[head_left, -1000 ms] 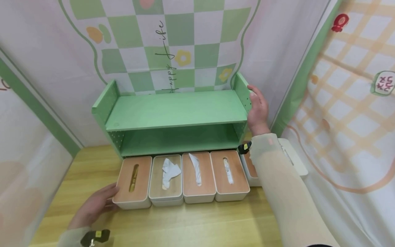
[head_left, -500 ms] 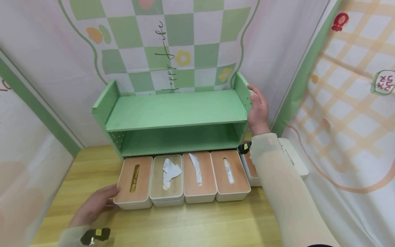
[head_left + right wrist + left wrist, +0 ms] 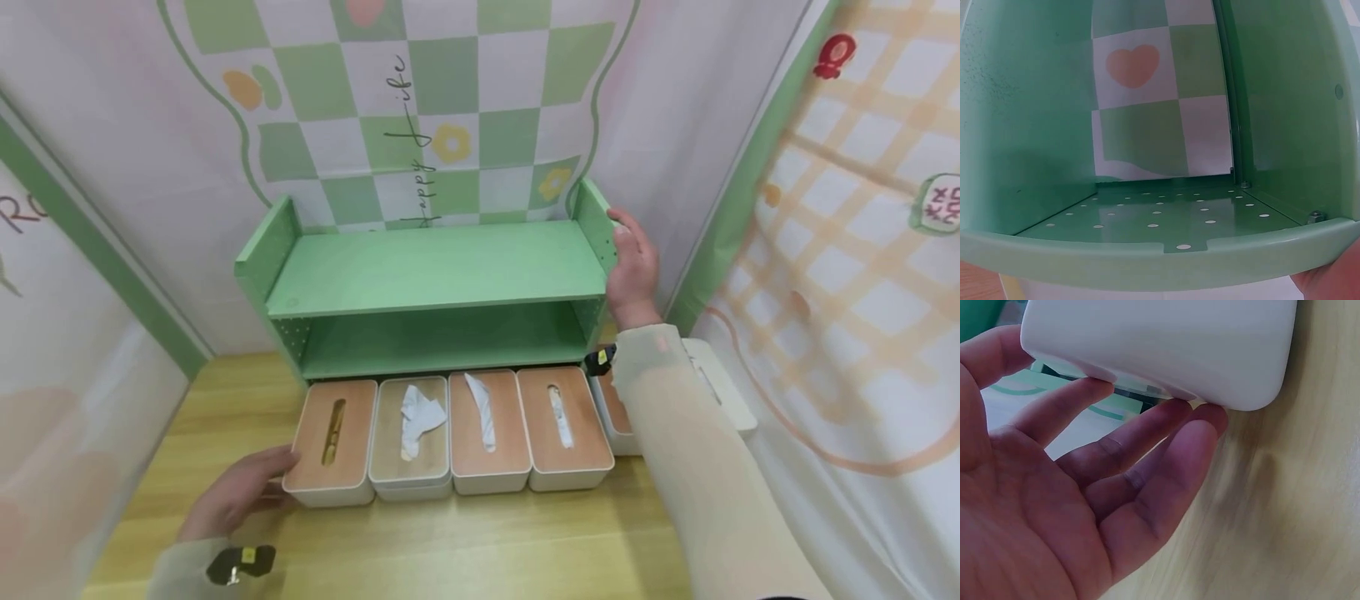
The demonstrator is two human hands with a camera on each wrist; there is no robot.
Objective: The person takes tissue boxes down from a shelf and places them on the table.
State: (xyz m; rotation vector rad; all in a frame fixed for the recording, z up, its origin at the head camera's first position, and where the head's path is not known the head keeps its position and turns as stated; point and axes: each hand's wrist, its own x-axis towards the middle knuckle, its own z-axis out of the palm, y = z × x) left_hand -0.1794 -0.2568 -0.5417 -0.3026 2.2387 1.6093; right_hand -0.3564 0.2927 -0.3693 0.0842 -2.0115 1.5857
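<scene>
Several tissue boxes stand in a row before a green two-tier shelf (image 3: 435, 258). My left hand (image 3: 243, 487) touches the left side of the leftmost box (image 3: 309, 467), which has a wood-toned lid and an oblong slot. In the left wrist view its fingertips press against that white box's wall (image 3: 1166, 344), the fingers slightly bent and apart. White tissue (image 3: 420, 417) sticks up from the second box's paler lid. Tissue also shows in the third box (image 3: 468, 467) and the fourth box (image 3: 536, 433). My right hand (image 3: 633, 271) rests along the outside of the shelf's right panel.
Beyond the row on the right, another tissue box (image 3: 618, 421) is partly hidden by my right forearm. A white box (image 3: 723, 392) lies farther right, by the patterned curtain. Wood-grain tabletop (image 3: 450, 558) spreads in front, and a checkered cloth (image 3: 442, 83) hangs behind the shelf.
The row of boxes has shifted very slightly right, with my left hand following at its side. My right hand stays on the shelf panel. The head view has turned a little.
</scene>
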